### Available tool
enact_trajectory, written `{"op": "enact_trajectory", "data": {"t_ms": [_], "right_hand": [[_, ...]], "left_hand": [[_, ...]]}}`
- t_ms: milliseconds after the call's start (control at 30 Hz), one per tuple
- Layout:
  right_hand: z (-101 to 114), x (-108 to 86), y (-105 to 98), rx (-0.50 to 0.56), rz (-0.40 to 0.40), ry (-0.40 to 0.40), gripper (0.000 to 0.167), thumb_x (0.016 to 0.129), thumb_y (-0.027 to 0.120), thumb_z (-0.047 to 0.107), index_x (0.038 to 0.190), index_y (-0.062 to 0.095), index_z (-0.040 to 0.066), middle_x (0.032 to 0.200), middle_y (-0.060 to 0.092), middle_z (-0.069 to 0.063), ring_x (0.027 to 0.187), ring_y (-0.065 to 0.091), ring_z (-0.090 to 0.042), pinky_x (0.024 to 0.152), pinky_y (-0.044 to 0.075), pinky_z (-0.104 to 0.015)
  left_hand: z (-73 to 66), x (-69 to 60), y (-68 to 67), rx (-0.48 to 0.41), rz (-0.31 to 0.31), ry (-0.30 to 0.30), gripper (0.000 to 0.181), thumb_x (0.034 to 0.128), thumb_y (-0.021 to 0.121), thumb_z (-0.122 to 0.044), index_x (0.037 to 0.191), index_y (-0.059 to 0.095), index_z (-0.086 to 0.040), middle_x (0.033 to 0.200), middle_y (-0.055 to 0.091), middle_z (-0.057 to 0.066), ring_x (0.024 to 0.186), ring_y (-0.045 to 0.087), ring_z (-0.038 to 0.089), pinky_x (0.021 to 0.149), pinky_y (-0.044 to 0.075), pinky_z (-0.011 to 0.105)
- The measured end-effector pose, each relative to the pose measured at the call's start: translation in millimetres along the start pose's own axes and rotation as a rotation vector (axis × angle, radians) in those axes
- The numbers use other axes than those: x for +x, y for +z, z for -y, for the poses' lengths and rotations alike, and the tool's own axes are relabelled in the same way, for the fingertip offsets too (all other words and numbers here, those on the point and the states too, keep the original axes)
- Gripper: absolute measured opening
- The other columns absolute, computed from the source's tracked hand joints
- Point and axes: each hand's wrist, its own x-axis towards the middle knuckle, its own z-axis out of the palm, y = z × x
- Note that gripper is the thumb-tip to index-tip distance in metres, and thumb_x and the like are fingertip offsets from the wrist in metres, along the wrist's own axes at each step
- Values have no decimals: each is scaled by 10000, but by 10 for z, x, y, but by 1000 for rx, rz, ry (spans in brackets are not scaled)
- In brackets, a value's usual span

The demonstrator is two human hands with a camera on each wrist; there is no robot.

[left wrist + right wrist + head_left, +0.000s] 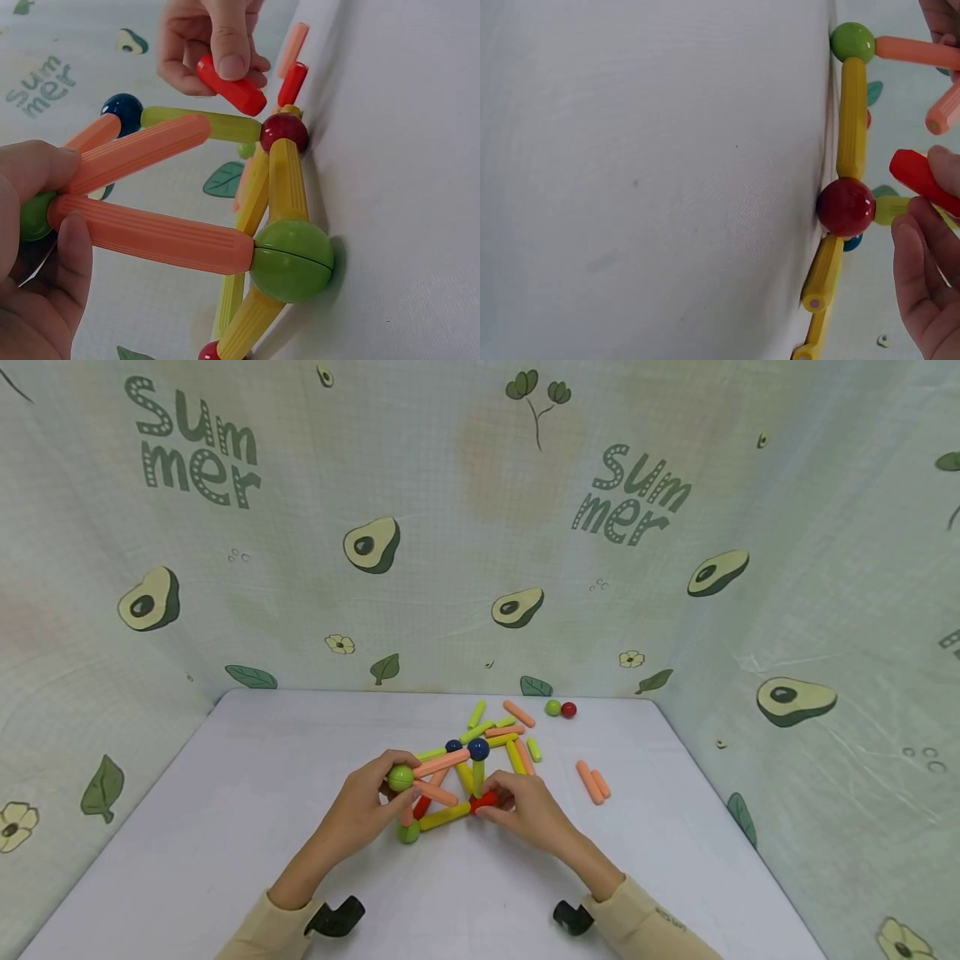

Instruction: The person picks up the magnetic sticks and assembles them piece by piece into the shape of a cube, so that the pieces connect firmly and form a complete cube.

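Observation:
My left hand (369, 797) pinches a green ball (401, 777) at an upper corner of a frame of magnetic rods and balls. Salmon rods meet at this ball; one salmon rod (146, 152) has a free end, and another runs down to a lower green ball (291, 260). An upper salmon rod reaches a dark blue ball (478, 748). Between thumb and fingers, my right hand (534, 810) holds a short red rod (232, 86), just above a red ball (846, 207). Yellow rods (853, 116) and an upright lime rod (206, 124) join that red ball.
Loose lime, yellow and salmon rods (519, 713) lie behind the frame. At the back right sit a green ball (552, 707) and a red ball (569, 710). Two salmon rods (589, 782) lie to the right. A printed cloth (450, 485) hangs around the white table (225, 793).

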Motion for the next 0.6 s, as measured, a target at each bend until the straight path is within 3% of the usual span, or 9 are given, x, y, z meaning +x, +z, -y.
{"op": "enact_trajectory", "data": {"t_ms": [233,433,600], "right_hand": [[-10,-11,1,-17,-1,6,217,920,844,110,1085,703,102,982,749,26,812,651,-60,766,625,-334],[4,-8,-4,-42,38,-5,289,946,819,132,1229,782,85,1104,788,-1,855,644,-61,762,586,-242],[22,-1,-11,-59,43,-8,251,958,803,118,1208,782,120,1096,774,44,870,630,-65,772,574,-234]], "left_hand": [[3,8,4,-1,-2,-3,386,961,808,-134,1297,629,-200,1022,678,-83,811,614,111,708,555,253],[19,9,6,-8,3,16,367,972,799,-156,1293,627,-198,989,679,-92,800,618,103,713,569,275],[20,8,-2,0,1,-1,386,962,808,-143,1296,627,-213,1026,682,-101,810,621,103,713,562,261]]}}
